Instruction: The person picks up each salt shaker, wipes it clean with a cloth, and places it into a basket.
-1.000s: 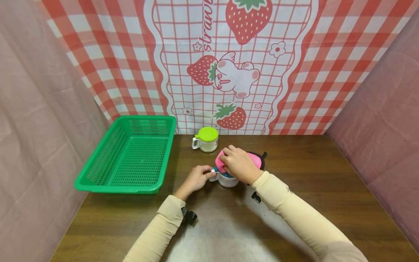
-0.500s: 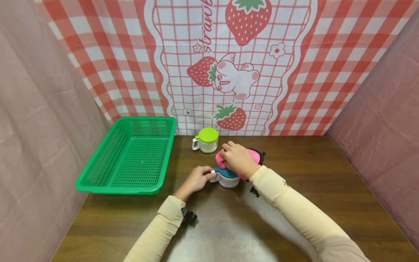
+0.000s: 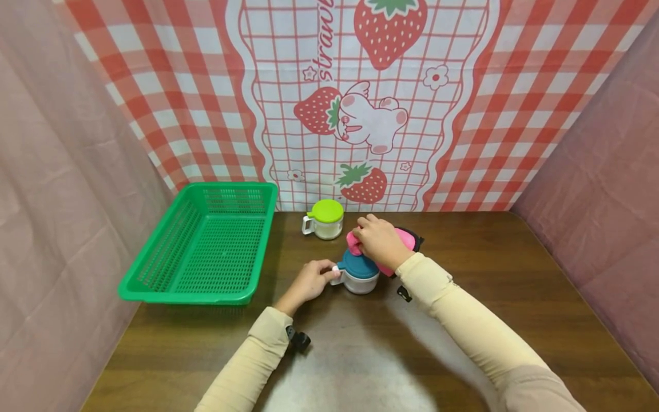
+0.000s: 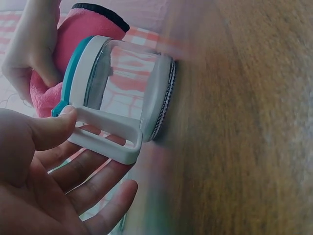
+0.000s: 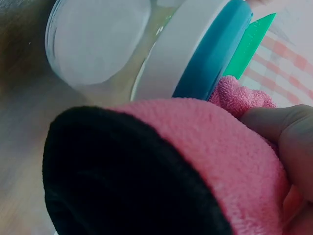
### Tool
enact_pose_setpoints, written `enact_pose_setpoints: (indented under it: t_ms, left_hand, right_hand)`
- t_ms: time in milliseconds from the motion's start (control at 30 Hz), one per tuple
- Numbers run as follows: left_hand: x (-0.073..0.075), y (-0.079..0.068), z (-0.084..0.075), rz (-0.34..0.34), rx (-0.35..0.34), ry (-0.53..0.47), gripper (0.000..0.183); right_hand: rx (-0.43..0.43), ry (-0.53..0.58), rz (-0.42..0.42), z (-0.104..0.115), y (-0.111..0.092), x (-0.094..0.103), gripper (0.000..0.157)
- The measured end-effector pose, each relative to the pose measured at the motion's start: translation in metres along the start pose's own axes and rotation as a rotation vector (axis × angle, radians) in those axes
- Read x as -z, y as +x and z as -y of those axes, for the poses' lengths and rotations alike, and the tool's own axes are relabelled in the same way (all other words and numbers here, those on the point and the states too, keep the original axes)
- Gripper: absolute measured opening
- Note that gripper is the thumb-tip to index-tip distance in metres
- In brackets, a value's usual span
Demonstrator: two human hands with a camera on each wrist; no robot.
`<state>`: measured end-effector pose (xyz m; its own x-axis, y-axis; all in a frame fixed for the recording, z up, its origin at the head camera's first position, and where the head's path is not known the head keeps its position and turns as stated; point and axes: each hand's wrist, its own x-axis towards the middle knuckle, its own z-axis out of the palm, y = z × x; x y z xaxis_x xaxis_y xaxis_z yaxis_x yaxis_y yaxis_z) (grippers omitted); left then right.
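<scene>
A: Quick q: what's the L hand (image 3: 309, 280) on?

B: Pinching the white handle (image 4: 105, 148) of the blue-lidded jar (image 3: 360, 282), thumb on top near the lid, fingers under it.

A: And the R hand (image 3: 378, 237)?

B: Gripping the pink cloth (image 5: 210, 137) w/ black trim. It's bunched at the far edge of the blue lid (image 3: 363, 267), prob. touching; can't tell how much overlaps b/c the hand hides some.

A: Jar's where?

B: Upright on the bench (image 3: 489, 274), approx. mid, betw. the hands, just L of most of the cloth.

A: So, a wipe?

B: My read, yeah: lid wipe. To do it well, L hand should hold the handle firm so the jar won't spin or tip. R hand: light, even pressure, cloth folded flat under the fingers, edge to edge. Incl. the lid's rim & the little blue tab (image 4: 58, 108) by the thumb, since a bunched cloth could skip those. Too much sideways push might slide the jar.

A: Anything else nearby?

B: Lime-lidded jar (image 3: 327, 220) on the far side, slightly L; green basket (image 3: 185, 299) at L; strawberry-print backdrop (image 3: 370, 120) behind it all.
</scene>
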<state>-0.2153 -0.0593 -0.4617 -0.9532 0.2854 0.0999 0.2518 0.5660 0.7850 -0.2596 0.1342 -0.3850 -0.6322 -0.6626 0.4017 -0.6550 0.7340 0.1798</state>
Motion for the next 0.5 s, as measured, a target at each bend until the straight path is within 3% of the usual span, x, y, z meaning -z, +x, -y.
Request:
enact_pose_setpoints:
  t_ms: [500]
  left_hand:
    - [0.000,0.000,0.000,-0.016,0.024,-0.028,0.017]
  right_hand:
    - [-0.079,0.015,0.027,-0.015,-0.019,0.004,0.013]
